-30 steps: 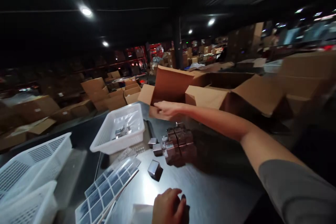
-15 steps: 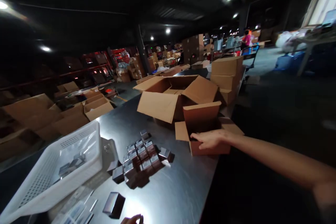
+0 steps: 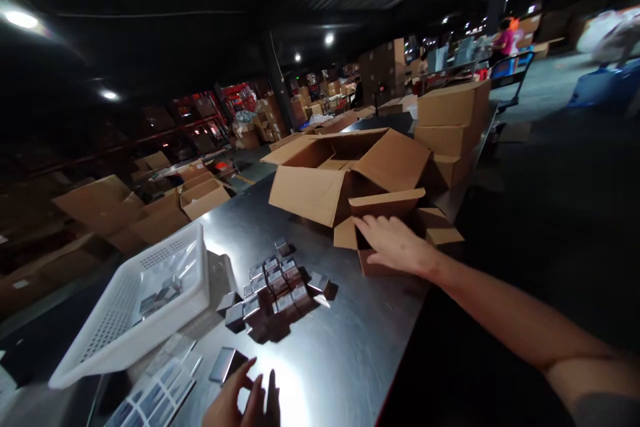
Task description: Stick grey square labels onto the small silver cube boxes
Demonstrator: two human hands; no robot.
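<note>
My right hand (image 3: 395, 243) is over the small open carton (image 3: 385, 265), its fingers stretched out across the opening near the left flap. Nothing shows in its grasp, and the carton's inside is mostly hidden beneath it. Low in the view, my left hand (image 3: 245, 400) has its fingers apart and curved, beside a single shiny small box (image 3: 227, 365) on the metal table (image 3: 345, 340). Several similar small boxes (image 3: 275, 283) stand in a cluster at the table's middle. Printed label sheets (image 3: 157, 393) lie left of my left hand.
A white plastic basket (image 3: 200, 280) with a few small boxes (image 3: 163, 297) and clear plastic stands at left. Behind the small carton is a larger open carton (image 3: 305, 192). Closed cartons (image 3: 450, 107) are stacked at the back right. A person (image 3: 504, 40) is far off.
My right hand has risen from inside the small carton to over its opening. My left hand has come further into view, near the single box. The camera view has shifted.
</note>
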